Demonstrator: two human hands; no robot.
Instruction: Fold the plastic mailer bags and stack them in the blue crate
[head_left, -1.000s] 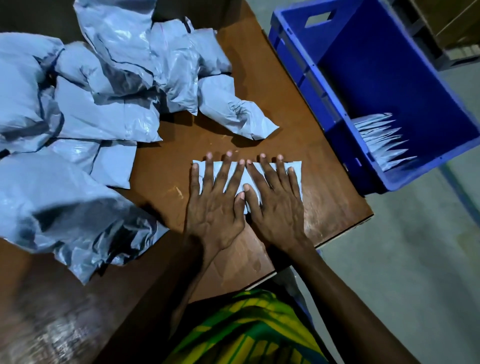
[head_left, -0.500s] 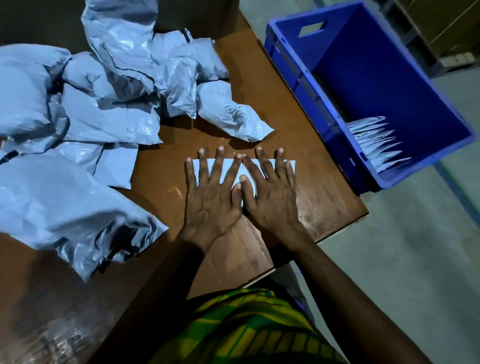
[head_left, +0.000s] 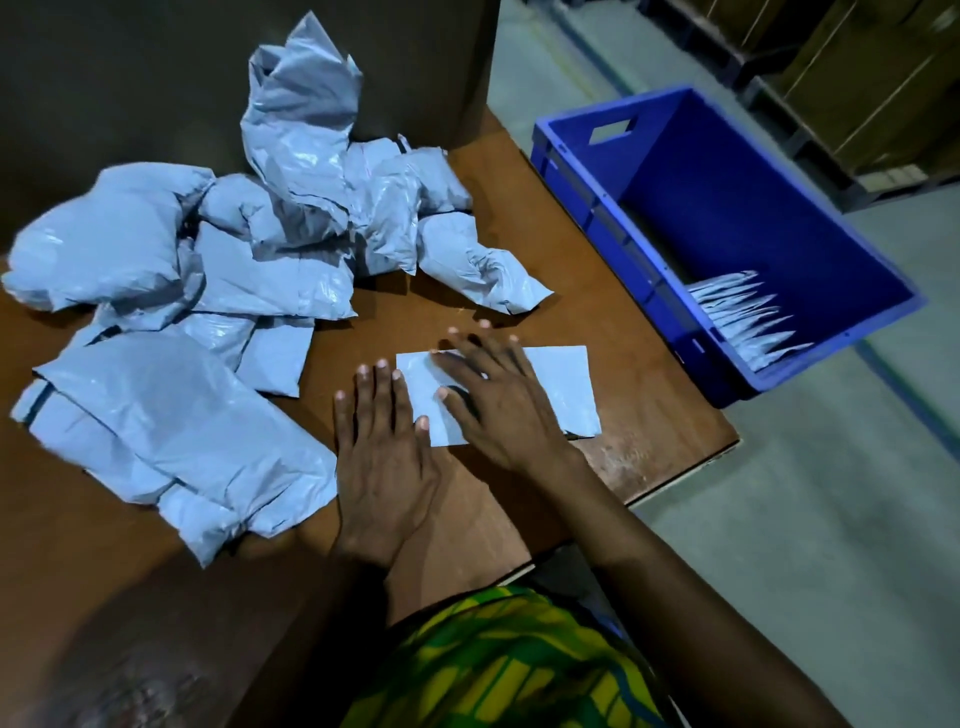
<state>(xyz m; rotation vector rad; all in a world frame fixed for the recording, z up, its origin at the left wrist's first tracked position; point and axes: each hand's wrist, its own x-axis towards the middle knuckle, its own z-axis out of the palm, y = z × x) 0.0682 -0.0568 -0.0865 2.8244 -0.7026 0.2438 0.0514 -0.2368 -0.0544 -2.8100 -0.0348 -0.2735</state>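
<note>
The right hand lies flat, fingers spread, on the smooth rectangular folded mailer near the table's right edge; the left hand lies flat at the mailer's left edge. Glossy, crumpled bags crowd the left side.

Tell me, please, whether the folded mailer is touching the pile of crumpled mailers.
Apart. The head view shows a strip of bare table between the folded mailer and the pile.

Bare table strip toward blue crate (crumpled mailers at left)
</note>
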